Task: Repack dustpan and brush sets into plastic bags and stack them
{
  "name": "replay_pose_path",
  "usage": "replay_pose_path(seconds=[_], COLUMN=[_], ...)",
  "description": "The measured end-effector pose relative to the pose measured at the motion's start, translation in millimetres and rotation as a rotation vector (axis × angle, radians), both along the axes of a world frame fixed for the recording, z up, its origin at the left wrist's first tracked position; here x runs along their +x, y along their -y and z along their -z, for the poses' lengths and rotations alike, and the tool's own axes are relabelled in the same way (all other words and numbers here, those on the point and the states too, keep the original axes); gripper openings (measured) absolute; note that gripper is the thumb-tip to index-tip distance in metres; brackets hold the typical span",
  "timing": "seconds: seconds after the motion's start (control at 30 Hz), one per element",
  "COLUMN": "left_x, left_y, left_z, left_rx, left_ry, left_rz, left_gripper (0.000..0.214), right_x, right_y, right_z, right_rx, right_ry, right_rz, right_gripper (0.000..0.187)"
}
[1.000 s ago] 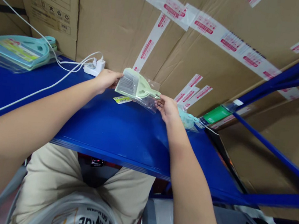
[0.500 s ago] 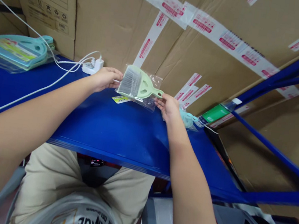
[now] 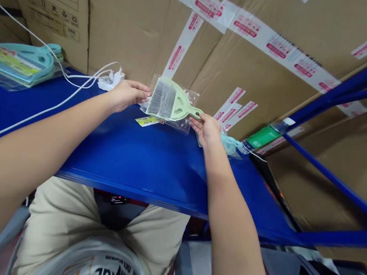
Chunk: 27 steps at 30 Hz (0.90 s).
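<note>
A small pale green brush and dustpan set [image 3: 181,104] in a clear plastic bag is held up over the blue shelf [image 3: 140,154], its grey bristles facing left. My right hand [image 3: 208,128] pinches the handle end at the right. At the bristle end, my left hand [image 3: 128,95] has its fingertips closed on the edge of the clear bag. A yellow-green label card [image 3: 147,121] shows under the set. Just behind my right hand, a light blue bagged piece [image 3: 230,144] is partly hidden.
Light blue bagged dustpan sets [image 3: 19,62] lie at the far left. A white power strip [image 3: 111,81] trails cables across the shelf. A green-labelled bottle [image 3: 267,135] leans at the right near blue metal bars [image 3: 338,177]. Taped cardboard boxes [image 3: 128,20] form the back.
The brush set has shifted and turned very slightly between my hands, both still holding on. The view has moved a little.
</note>
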State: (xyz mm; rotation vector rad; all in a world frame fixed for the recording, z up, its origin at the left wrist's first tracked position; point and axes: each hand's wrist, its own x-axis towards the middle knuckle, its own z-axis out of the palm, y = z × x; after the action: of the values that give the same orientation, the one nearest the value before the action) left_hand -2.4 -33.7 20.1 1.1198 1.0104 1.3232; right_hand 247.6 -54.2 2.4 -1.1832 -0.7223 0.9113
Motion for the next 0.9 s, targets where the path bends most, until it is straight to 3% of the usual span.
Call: replay_pose_path(seconds=[0.4, 0.7, 0.9], left_x=[-3, -5, -8], left_y=[-3, -1, -5], left_z=[-4.0, -4.6, -4.0], left_rx=[0.012, 0.009, 0.020], left_ry=[-0.012, -0.059, -0.115], left_rz=[-0.082, 0.019, -0.026], left_gripper=[0.026, 0.027, 0.019], right_x=[8, 0, -2], right_y=[-4, 6, 14], right_z=[2.3, -9.8, -20.0], right_rx=[0.009, -0.019, -0.039], right_ry=[0.049, 0.006, -0.071], right_rz=[-0.003, 0.080, 0.127], right_gripper=[0.015, 0.017, 0.020])
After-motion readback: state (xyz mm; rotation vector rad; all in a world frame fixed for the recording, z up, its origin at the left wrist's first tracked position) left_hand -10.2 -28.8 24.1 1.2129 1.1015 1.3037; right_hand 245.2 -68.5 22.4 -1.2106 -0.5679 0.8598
